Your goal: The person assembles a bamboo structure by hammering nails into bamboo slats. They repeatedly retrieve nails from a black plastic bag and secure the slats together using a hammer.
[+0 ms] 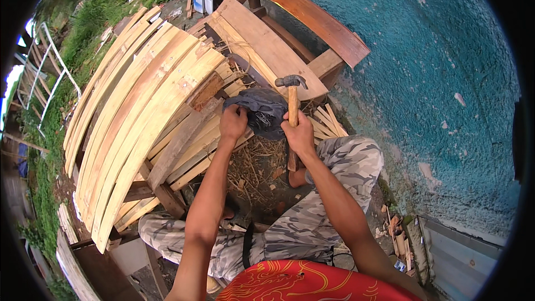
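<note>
A hammer (293,100) with a wooden handle stands upright in my right hand (300,132), its dark claw head at the top. My right fingers are closed around the handle, beside a dark plastic bag (252,98). The bag lies open in front of me, and thin metal nails (264,118) show inside it. At the bag's left rim, my left hand (233,122) is closed on the plastic. Its fingertips are partly hidden by the bag's folds.
Pale wooden slats (139,89) form a curved stack on the left. A wooden bench (273,50) stands against the blue wall (434,78). Wood shavings (253,170) cover the ground between my knees. Scrap wood (400,239) lies near a corrugated metal sheet (457,256).
</note>
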### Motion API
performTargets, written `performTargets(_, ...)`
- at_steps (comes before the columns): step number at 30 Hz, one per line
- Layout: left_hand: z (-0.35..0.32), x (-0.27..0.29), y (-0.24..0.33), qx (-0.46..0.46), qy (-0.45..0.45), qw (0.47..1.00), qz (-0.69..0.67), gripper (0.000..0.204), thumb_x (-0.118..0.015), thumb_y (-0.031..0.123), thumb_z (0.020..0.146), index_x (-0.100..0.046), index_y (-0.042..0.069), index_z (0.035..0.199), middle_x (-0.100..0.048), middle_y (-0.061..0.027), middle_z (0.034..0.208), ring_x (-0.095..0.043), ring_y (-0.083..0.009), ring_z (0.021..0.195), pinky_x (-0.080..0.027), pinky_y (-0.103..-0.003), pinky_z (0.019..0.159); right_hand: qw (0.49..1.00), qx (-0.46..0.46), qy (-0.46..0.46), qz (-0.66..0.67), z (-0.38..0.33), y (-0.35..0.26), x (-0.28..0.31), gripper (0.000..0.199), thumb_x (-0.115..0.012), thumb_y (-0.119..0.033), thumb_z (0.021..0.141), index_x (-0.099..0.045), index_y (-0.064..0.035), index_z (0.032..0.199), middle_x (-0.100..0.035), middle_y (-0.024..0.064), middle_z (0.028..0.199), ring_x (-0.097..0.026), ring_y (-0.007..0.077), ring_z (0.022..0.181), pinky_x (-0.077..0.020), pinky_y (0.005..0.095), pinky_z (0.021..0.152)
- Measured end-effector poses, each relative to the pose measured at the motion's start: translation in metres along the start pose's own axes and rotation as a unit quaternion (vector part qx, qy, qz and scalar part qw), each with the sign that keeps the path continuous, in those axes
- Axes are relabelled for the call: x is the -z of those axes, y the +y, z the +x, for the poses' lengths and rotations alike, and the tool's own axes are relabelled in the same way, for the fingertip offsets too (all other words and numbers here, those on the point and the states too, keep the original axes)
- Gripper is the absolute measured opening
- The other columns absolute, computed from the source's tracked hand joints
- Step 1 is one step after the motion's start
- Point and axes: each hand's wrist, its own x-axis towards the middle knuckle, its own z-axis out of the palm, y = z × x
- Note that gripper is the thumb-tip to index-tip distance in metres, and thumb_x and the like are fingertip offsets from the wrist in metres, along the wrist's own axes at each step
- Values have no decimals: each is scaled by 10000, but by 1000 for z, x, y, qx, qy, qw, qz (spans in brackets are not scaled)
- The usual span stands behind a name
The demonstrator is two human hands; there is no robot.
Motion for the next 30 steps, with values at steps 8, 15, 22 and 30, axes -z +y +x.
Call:
performTargets(8,-8,-10,8,-94,-15,980,174,358,-720,258,845,-718,36,1125,-687,-206,1142,-636,-395,1096,-503,-475,963,999,-41,10,14,3,-2,2,186,-676,-127,799,-640,-46,964,-608,75,717,-595,183,641,-480,350,635)
performTargets(15,4,-6,13,-31,-106,977,182,385,-756,269,805,-733,77,1137,-700,-183,1163,-639,-362,1136,-499,-465,989,999,-4,39,29,13,-5,4,185,-676,-124,805,-637,-48,969,-590,57,702,-573,165,627,-469,338,626)
performTargets(22,18,-2,12,-6,-144,977,156,275,-677,218,836,-756,65,1051,-722,-217,1072,-687,-383,1026,-540,-467,928,999,-10,32,34,11,-9,2,131,-665,-53,863,-607,-42,980,-523,-13,717,-471,80,612,-387,288,563)
performTargets(30,28,-10,1,-27,-132,977,165,288,-647,217,862,-765,134,1111,-727,-187,1088,-685,-378,1038,-539,-455,929,998,-18,30,47,11,-11,4,161,-671,-88,830,-628,-46,979,-553,19,699,-530,121,620,-443,314,599)
